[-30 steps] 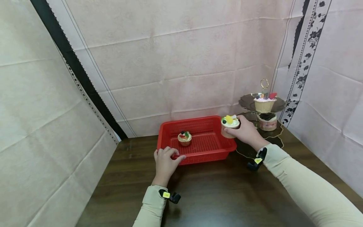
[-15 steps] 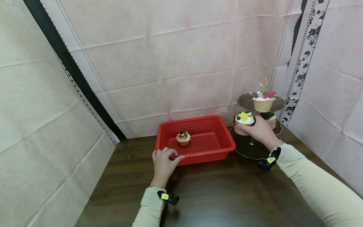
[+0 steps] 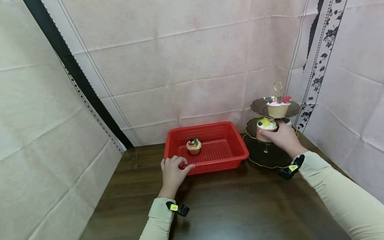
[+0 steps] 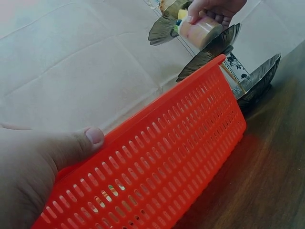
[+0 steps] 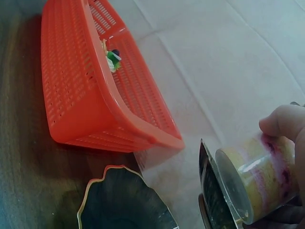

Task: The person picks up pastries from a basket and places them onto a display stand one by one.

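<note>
The right hand [image 3: 285,138] is clamped round a cup of cake [image 5: 262,179], thumb on the near side, over the middle plate [image 3: 251,128] of the stand; whether the base touches the plate I cannot tell. Just above that hand sits a cupcake [image 3: 277,110] on the top plate [image 3: 258,106]. The left hand [image 3: 173,175] pinches the near rim of the red basket [image 3: 216,165], thumb over the edge; beyond its fingers a small cupcake [image 3: 194,148] stands inside.

The cup looks light, with a smooth, rather stiff clear wall that could slip; its raised topping seems the delicate part. The side wall, below the cream, looks the best hold.
</note>
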### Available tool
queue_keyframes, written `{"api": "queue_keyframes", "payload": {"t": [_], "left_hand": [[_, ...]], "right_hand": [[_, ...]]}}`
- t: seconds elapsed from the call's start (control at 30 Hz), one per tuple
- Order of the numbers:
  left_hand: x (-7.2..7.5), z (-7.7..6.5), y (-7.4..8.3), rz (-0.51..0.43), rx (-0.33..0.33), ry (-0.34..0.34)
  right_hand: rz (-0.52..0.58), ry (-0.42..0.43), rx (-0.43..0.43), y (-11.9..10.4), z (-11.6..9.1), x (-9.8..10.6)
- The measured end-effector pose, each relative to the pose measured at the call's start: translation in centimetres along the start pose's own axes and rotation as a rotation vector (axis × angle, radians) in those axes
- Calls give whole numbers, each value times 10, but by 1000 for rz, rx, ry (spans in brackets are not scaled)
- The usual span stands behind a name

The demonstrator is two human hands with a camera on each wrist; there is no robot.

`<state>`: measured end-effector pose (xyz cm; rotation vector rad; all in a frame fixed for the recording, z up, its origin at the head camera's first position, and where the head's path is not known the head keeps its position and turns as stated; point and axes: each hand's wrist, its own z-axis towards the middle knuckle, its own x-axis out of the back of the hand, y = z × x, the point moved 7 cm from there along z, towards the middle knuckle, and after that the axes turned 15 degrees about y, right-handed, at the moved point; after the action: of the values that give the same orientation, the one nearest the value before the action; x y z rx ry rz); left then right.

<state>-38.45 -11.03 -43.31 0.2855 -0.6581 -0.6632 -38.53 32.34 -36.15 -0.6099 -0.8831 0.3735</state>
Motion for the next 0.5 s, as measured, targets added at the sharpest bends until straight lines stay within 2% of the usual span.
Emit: {"api": "queue_keyframes", "payload": {"t": [0.17, 0.5], "left_hand": [[-2, 0, 0, 0, -1, -5], [-1, 0, -1, -16, -12, 12]], "right_hand": [[-31, -15, -8, 8, 0, 4], [-28, 23, -11, 15, 0, 6]]}}
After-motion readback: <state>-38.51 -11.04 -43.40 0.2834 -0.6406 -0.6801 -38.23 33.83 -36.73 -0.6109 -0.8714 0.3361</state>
